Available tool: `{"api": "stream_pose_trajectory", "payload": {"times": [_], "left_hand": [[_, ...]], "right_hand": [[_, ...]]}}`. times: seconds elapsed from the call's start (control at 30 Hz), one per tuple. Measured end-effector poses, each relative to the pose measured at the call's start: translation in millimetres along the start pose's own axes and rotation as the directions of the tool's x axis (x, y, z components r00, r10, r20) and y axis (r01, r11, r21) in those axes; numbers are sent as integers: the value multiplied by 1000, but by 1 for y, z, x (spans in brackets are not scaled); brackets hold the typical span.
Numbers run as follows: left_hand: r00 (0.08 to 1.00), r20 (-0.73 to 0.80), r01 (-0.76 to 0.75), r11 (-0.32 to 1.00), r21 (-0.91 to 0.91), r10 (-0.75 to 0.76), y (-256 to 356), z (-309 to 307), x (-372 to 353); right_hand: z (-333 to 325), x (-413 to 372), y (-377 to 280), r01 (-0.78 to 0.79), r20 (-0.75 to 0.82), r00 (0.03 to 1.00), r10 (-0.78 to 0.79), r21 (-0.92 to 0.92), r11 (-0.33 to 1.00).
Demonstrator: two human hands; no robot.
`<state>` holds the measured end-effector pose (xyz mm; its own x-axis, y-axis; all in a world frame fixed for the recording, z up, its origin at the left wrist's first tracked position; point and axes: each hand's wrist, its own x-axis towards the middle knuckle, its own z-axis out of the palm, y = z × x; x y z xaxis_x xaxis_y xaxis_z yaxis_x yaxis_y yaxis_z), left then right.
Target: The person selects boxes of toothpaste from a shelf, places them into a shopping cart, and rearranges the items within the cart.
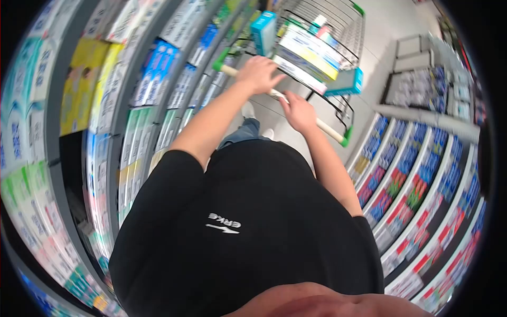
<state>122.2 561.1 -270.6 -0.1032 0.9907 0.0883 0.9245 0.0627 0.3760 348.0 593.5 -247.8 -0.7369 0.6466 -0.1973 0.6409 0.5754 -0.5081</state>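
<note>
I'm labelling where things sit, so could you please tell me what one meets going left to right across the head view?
Yellow packs → blue boxes → left hand → right hand → lower teal box → shelving at the right.

A: Exposure?
B: Bright, even, whitish store light. Pale floor (393,26), soft grey shadow just beyond the right edge of the shopping cart (330,132).
A: Darks?
B: Black T-shirt (301,222) nearly flat, folds faint. White chest logo (224,223) readable, soft.
A: Glare?
B: Small shiny spots on clear-wrapped packs (417,89), upper right.
A: Blur?
B: Yeah. Cartons smeared along the left shelving (55,105), fine print lost; same on the right-hand rack (430,123). Left hand (257,74), right hand (301,113) slightly soft.
A: Lens?
B: Fisheye. Shelf edges bow, corners black.
</note>
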Motion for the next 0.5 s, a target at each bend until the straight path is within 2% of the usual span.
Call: {"api": "stream_pose_trajectory", "payload": {"times": [0.07,0.13,0.17,0.23,0.3,0.37,0.43,0.47,0.5], "left_hand": [[998,36,52,997,-49,-50,7,-9,-16],[992,50,122,990,-73,-119,8,-8,-24],[984,67,173,982,-81,-168,12,-9,-28],[977,93,200,977,-72,-193,15,-11,-34],[965,116,243,968,-58,-235,21,-10,-46],[976,35,217,975,-41,-216,25,-12,-59],[978,-13,208,978,-32,-209,23,-5,-71],[977,-24,209,977,-41,-210,25,-5,-75],[975,-36,215,975,-49,-217,27,-8,-79]], "right_hand": [[4,-13,-4,-6,-49,999,8,43,999],[6,-18,-4,-27,-40,998,41,312,950],[9,-19,0,-40,-51,997,59,312,949],[16,-18,13,-35,-150,981,119,470,882],[7,-15,31,84,-366,931,-12,183,980],[0,-4,48,-2,-462,887,2,1,1000],[-6,5,65,-58,-506,862,-30,-157,986],[-8,9,70,-119,-474,881,-7,-235,965],[-7,11,76,-111,-473,880,-34,-275,955]]}}
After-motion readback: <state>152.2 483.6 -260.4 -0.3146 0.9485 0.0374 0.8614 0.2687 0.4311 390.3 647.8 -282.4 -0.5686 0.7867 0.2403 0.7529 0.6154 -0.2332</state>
